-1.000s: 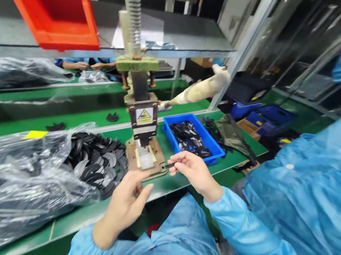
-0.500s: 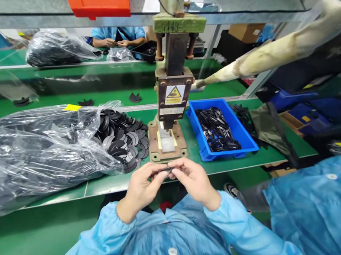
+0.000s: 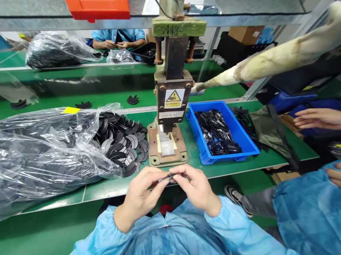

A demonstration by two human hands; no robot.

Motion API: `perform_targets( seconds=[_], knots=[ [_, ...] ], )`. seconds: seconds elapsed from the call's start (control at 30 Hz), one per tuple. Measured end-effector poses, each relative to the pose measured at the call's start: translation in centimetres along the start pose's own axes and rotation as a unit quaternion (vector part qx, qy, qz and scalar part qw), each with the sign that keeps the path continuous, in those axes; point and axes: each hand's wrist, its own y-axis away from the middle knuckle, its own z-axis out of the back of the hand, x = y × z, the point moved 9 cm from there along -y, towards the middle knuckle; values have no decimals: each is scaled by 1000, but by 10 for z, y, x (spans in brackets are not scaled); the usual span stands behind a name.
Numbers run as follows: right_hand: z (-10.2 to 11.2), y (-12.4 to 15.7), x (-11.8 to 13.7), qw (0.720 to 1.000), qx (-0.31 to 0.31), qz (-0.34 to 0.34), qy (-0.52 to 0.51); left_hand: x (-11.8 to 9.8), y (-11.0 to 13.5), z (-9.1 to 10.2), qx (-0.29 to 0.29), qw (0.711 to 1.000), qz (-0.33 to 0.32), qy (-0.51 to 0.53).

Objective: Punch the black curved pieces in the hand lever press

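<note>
Between my left hand [image 3: 143, 196] and my right hand [image 3: 196, 186], a small black part [image 3: 169, 177] is pinched by the fingertips of both. The fingers cover most of it, so its full shape is hidden. Both hands are over the front edge of the green bench, just in front of the hand press [image 3: 171, 114]. On the press base lies a pale metal block [image 3: 166, 145] under the ram. Left of the press, black crescent-shaped pieces [image 3: 124, 144] spill from a clear plastic bag [image 3: 31, 161]. To the right, a blue bin [image 3: 250, 142] holds small black parts [image 3: 219, 132].
The wrapped press lever [image 3: 276, 56] reaches out to the right. An orange bin [image 3: 98, 1] sits on the shelf above. A co-worker's two hands [image 3: 330, 119] are at the right. Another person [image 3: 118, 37] works across the bench. A dark green cloth [image 3: 269, 125] hangs over the bench's right end.
The co-worker's hands have come into view at the right. My hands still pinch the black part, now slightly lower in view, with more of it showing.
</note>
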Motion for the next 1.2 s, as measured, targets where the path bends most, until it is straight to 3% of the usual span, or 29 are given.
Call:
perform_targets(
  seconds=[0.07,0.13,0.23,0.27,0.33,0.43,0.5,0.57,0.73,0.93,1.03,1.1,1.2],
  knots=[
    [2,-3,0,1000,13,0,12,2,-6,2,14,1000,-17,-10],
    [19,-13,10,999,-7,20,33,13,-17,7,18,999,-14,-41],
    [83,-31,57,979,-161,119,45,46,-42,19,-14,993,25,-114],
    [108,-35,80,959,-225,170,36,58,-51,22,-22,989,36,-140],
    [146,-41,133,914,-292,282,19,80,-69,21,-13,981,47,-185],
    [168,-55,202,882,-270,387,10,106,-88,7,39,967,48,-247],
    [162,-69,231,891,-209,404,6,116,-94,-5,80,955,41,-283],
    [151,-77,244,900,-167,403,-4,119,-97,-15,115,944,28,-309],
    [127,-68,228,903,-167,395,-6,113,-100,-26,172,925,4,-339],
    [103,-20,162,881,-187,424,90,107,-97,-28,172,929,-3,-327],
    [97,-11,133,877,-202,423,106,101,-98,-26,175,930,-13,-324],
    [97,-9,123,870,-224,428,96,102,-104,-15,182,921,-3,-345],
    [97,-11,118,857,-261,437,78,121,-121,22,182,884,66,-425]
  ],
)
